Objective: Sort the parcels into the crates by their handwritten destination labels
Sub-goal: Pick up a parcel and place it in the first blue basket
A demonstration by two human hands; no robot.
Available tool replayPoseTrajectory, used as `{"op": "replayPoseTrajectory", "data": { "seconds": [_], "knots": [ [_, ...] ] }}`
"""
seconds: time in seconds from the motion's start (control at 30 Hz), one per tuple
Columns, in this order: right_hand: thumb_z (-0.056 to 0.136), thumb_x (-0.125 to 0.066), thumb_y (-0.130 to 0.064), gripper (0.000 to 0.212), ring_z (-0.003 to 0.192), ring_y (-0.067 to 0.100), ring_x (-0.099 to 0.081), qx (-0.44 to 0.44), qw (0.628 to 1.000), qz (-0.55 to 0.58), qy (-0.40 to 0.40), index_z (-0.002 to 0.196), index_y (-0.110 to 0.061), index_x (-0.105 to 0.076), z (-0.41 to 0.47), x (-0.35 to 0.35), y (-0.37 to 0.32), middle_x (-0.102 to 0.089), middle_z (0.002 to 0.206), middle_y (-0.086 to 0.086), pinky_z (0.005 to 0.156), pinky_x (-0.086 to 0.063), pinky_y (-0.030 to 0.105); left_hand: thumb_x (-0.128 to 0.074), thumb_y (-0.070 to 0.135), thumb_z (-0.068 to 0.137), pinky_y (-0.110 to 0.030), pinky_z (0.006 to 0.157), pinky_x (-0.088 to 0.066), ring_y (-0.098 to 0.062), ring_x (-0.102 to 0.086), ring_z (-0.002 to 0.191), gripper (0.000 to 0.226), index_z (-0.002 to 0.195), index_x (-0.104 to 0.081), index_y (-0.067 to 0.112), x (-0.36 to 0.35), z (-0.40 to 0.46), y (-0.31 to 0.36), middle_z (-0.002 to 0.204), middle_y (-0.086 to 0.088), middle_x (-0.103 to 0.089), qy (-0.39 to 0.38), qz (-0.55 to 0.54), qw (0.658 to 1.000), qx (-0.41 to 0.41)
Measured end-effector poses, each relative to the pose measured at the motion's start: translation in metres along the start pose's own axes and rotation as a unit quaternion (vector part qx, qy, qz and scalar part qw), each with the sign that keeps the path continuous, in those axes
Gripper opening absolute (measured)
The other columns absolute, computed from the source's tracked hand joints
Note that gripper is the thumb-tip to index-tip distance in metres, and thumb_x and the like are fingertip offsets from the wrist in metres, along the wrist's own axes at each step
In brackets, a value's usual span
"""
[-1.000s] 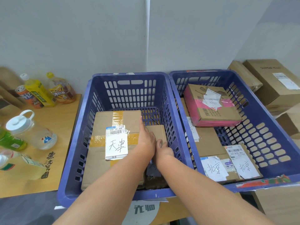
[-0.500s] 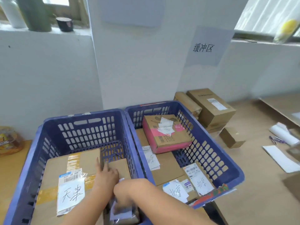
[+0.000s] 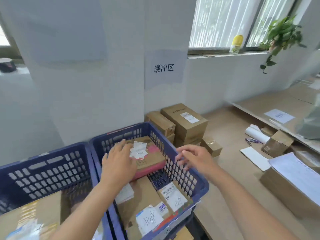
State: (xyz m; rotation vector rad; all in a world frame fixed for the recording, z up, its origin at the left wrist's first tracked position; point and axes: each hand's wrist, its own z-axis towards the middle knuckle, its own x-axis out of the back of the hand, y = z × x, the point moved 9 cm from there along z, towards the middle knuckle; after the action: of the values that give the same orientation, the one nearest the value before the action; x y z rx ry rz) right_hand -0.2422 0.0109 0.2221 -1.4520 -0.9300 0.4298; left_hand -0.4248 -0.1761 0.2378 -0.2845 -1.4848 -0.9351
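Head view — stacked boxes point(image 3: 185, 123) behind right crate point(image 3: 194, 181), papers point(image 3: 256, 158) beside.

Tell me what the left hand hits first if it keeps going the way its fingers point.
The left hand points forward over the right crate. Its fingers already lie over the pink-edged cardboard parcel, so that comes first, likely its white paper labels. How high the hand is cannot be told.

Bright window daylight, slight motion blur
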Motion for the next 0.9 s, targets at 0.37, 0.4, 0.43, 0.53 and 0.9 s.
{"op": "replayPoseTrajectory", "data": {
  "seconds": [0.37,0.4,0.43,0.53,0.9],
  "knots": [
    [0.086,-0.063,-0.020,0.021,0.082,0.020,-0.064,-0.156,0.963,-0.096,0.199,0.107,-0.017,-0.065,0.110,0.239,0.203,-0.069,0.093,0.000,0.071,-0.053,0.036,-0.051,0.020,0.101,-0.023,0.077,-0.047,-0.016,-0.060,0.107,0.036,0.137,-0.053,0.024,-0.173,0.095,0.241,0.134,0.001,-0.058,-0.204,-0.261,0.943,-0.001],
    [0.086,-0.066,-0.023,0.027,0.089,0.022,-0.064,-0.165,0.960,-0.113,0.197,0.111,-0.016,-0.063,0.124,0.248,0.213,-0.068,0.102,0.002,0.068,-0.049,0.031,-0.050,0.020,0.102,-0.021,0.071,-0.044,-0.014,-0.057,0.103,0.032,0.133,-0.053,0.023,-0.196,0.105,0.258,0.132,0.002,-0.058,-0.226,-0.299,0.927,0.029],
    [0.084,-0.069,-0.026,0.037,0.096,0.025,-0.064,-0.171,0.956,-0.132,0.196,0.118,-0.012,-0.061,0.139,0.258,0.223,-0.066,0.111,0.006,0.068,-0.046,0.030,-0.048,0.020,0.103,-0.019,0.068,-0.042,-0.012,-0.054,0.100,0.028,0.130,-0.053,0.022,-0.220,0.113,0.274,0.128,0.004,-0.057,-0.247,-0.327,0.910,0.056],
    [0.077,-0.076,-0.037,0.070,0.110,0.034,-0.061,-0.199,0.943,-0.196,0.181,0.136,-0.010,-0.050,0.179,0.279,0.252,-0.053,0.129,0.016,0.088,-0.051,0.036,-0.044,0.025,0.103,-0.023,0.072,-0.040,-0.012,-0.051,0.089,0.013,0.108,-0.056,0.027,-0.285,0.126,0.300,0.102,0.009,-0.053,-0.286,-0.344,0.884,0.133],
    [0.077,-0.076,-0.048,0.108,0.147,0.031,-0.028,-0.223,0.933,-0.259,0.112,0.159,-0.014,-0.014,0.279,0.305,0.340,-0.023,0.162,0.010,0.115,-0.034,0.043,-0.032,0.043,0.103,-0.050,0.107,-0.035,-0.028,-0.036,0.140,0.050,0.151,-0.033,0.026,-0.448,0.164,0.332,0.155,-0.002,-0.034,-0.354,-0.441,0.741,0.362]
  ]
}}
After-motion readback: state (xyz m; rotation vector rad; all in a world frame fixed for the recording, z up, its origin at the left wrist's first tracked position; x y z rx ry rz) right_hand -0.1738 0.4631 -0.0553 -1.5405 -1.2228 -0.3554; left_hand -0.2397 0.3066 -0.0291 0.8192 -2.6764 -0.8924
